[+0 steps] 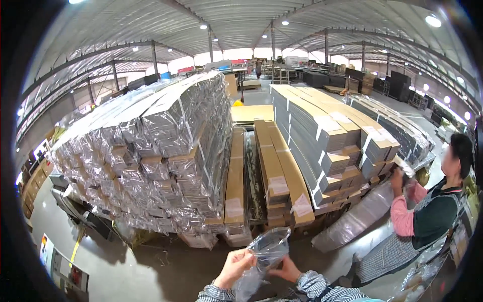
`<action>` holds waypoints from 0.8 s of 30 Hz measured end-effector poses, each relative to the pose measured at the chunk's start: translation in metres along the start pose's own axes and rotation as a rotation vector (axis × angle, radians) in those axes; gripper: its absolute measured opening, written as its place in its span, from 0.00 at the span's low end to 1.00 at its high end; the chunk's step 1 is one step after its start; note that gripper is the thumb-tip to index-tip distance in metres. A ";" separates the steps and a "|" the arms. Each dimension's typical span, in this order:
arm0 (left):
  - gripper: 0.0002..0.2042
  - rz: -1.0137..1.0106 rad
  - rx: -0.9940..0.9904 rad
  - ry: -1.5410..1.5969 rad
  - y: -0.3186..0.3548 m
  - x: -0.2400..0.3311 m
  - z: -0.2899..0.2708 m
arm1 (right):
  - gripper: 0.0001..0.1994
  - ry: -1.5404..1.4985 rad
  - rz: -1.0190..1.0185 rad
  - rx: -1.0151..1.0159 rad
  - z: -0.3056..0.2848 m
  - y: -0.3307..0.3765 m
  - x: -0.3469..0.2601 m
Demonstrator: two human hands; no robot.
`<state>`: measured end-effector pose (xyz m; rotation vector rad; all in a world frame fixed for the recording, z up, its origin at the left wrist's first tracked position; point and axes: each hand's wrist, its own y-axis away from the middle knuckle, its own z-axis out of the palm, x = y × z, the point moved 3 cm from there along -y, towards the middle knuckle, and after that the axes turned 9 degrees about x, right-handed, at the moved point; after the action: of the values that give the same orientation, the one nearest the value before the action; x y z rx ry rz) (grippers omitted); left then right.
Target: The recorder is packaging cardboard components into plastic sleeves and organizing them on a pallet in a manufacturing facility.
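One clear, crumpled piece of plastic film [271, 248] at six o'clock! Left hand [236, 267] pinches it; right hand [288, 270], grip I can't tell. Seemingly an opening-out step, next calling for gentle spreading.

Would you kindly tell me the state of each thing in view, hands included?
Left hand: closed on clear plastic film
Right hand: at the film's right side, grip unclear
Clear plastic film: crumpled, held up
Large stack at left: wrapped in transparent plastic
Large stack at right: strapped in white
Long brown cartons: lying lengthwise between the stacks
Ceiling lights: lit
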<state>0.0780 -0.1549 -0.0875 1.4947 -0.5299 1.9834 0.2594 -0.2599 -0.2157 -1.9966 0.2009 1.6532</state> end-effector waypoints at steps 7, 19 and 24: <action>0.16 0.809 -0.217 0.760 0.001 0.170 0.030 | 0.46 -0.160 0.268 -0.393 0.044 0.006 0.107; 0.11 0.474 0.886 -0.031 -0.010 0.069 -0.132 | 0.19 -0.383 0.279 0.254 0.065 -0.443 -0.020; 0.14 0.425 0.906 -0.019 -0.049 0.071 -0.124 | 0.24 0.300 0.206 0.026 0.066 -0.566 0.137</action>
<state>0.0079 -0.0244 -0.0571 2.0301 0.1100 2.7475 0.4824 0.2806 -0.1801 -2.2601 0.5500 1.4512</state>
